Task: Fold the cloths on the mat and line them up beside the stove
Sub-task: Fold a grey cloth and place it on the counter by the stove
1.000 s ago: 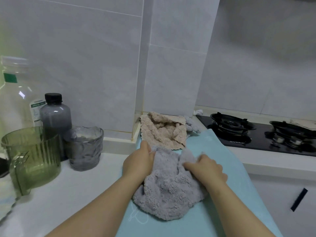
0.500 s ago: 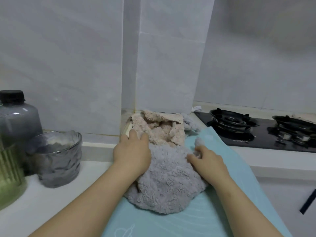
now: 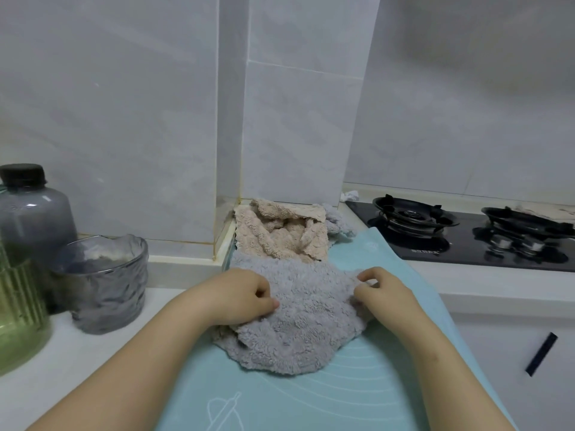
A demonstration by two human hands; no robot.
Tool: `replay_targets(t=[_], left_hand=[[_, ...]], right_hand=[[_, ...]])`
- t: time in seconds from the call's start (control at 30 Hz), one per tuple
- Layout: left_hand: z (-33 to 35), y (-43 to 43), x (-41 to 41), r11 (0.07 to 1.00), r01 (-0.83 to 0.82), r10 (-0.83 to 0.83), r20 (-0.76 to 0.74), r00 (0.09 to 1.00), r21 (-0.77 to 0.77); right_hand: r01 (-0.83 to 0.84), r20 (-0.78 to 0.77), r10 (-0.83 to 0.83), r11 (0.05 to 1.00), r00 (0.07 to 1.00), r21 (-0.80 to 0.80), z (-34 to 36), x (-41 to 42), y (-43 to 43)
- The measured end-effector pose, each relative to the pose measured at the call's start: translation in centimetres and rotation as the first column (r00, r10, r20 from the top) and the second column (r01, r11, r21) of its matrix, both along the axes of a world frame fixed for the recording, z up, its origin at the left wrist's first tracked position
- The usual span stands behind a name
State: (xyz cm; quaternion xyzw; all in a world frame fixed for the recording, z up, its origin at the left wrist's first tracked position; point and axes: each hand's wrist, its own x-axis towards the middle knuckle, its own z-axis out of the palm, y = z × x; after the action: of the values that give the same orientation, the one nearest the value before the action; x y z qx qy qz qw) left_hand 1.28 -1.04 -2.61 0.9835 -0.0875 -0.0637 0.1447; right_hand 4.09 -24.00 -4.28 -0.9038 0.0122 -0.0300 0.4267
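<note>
The left hand (image 3: 239, 293) had drawn back from the beige cloth (image 3: 280, 234) to the middle of the frame, its fingers now curled into the fluffy grey cloth (image 3: 305, 334). The right hand (image 3: 384, 295) pinched that cloth's right edge between thumb and fingertips. The grey cloth lay rumpled, its lower edge rounded, on the smooth pale-blue mat (image 3: 357, 396). The beige cloth, crumpled with a scalloped hem, sat just above it against the tiled wall, left of the glossy black stove (image 3: 466, 244). A wavy grey glass (image 3: 105, 284) stood on the white table (image 3: 77, 356) at left.
</note>
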Motion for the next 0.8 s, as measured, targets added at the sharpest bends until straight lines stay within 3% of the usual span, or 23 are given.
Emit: replay_targets(t=[0.13,0.3,0.43,0.53,0.63,0.7,0.8], left_hand=[[0.0,0.3,-0.4,0.992,-0.021,0.013,-0.069,0.998,-0.121],[0.4,0.0,-0.6,0.991,-0.042,0.033,-0.078,0.996,-0.125],[0.7,0.1,-1.0,0.985,-0.09,0.078,-0.084,0.993,-0.145],[1.0,0.7,-0.9,0.956,-0.144,0.105,-0.159,0.982,-0.257],[1.3,1.2,-0.9,0.926,-0.203,0.128,-0.242,0.962,-0.317],[1.1,1.3,-0.4,0.896,-0.237,0.171,-0.201,0.965,-0.375],[-0.3,1.2,0.6,0.85,-0.227,0.252,-0.012,0.968,-0.475]], right_hand=[[0.074,0.146,-0.07,0.997,0.987,-0.019,0.3,-0.7,-0.7],[0.059,0.265,-0.145,0.949,0.953,0.309,2.4,-3.0,-3.4],[0.023,0.247,-0.122,0.929,0.961,0.369,3.0,-4.5,-6.6],[0.129,-0.046,-0.122,0.97,0.992,0.204,2.4,-3.8,-8.9],[0.034,-0.373,-0.022,0.999,0.928,0.027,2.4,-4.9,-9.2],[-0.067,-0.393,0.037,0.996,0.919,-0.063,3.0,-5.5,-8.0],[0.019,-0.13,-0.041,0.985,0.991,-0.171,2.5,-3.8,-5.6]])
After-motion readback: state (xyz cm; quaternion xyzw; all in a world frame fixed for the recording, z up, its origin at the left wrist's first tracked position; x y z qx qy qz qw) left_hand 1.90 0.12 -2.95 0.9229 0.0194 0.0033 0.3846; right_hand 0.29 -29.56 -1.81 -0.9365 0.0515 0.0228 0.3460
